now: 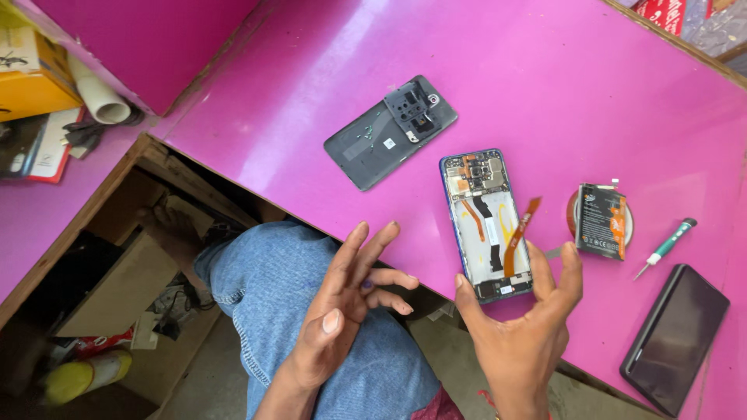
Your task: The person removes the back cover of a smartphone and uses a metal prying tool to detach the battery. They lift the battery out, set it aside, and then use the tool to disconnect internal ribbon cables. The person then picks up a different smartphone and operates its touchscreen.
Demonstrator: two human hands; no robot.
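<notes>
Blue opened phone [489, 224] just beyond right hand [523, 330] fingertips; both hands spread, empty; left hand [342, 307] apart.

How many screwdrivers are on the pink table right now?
1: a green-handled screwdriver lies at the table's right side, between the battery and the dark phone. Others may sit out of frame.

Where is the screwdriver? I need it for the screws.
The screwdriver lies at the right of the pink table, between the battery and the dark phone.
</notes>
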